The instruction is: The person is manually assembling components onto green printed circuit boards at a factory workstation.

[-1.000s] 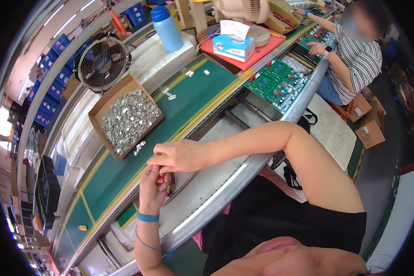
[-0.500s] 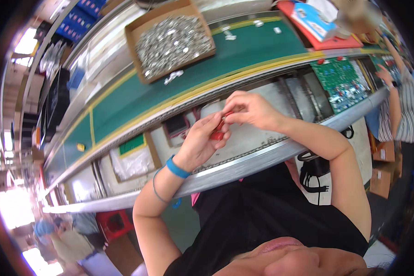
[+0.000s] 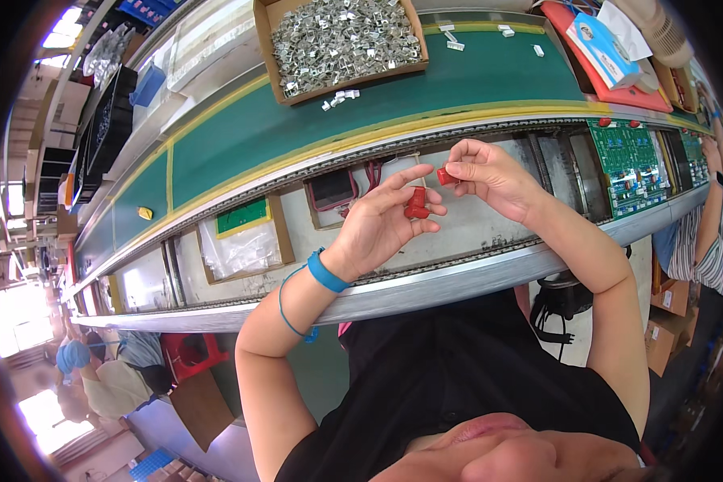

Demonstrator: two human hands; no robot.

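Observation:
My left hand (image 3: 381, 225), with a blue band on the wrist, is palm-up over the grey work ledge and holds a few small red components (image 3: 416, 204) against its fingers. Just to its right, my right hand (image 3: 490, 178) pinches one small red component (image 3: 446, 175) between thumb and fingertips, with thin wire leads showing above it. The two hands are close together but apart. Behind them runs the green conveyor belt (image 3: 241, 145).
A cardboard box of small metal parts (image 3: 339, 42) sits on the belt, with loose pieces (image 3: 339, 98) beside it. Green circuit boards (image 3: 633, 161) lie to the right. A red tray with a tissue box (image 3: 606, 40) stands far right. Another person's arm (image 3: 711, 201) is at the right edge.
The view has swung, so the hands now sit nearer the centre. My hands have parted slightly, the right one drawing one red component away from those in the left.

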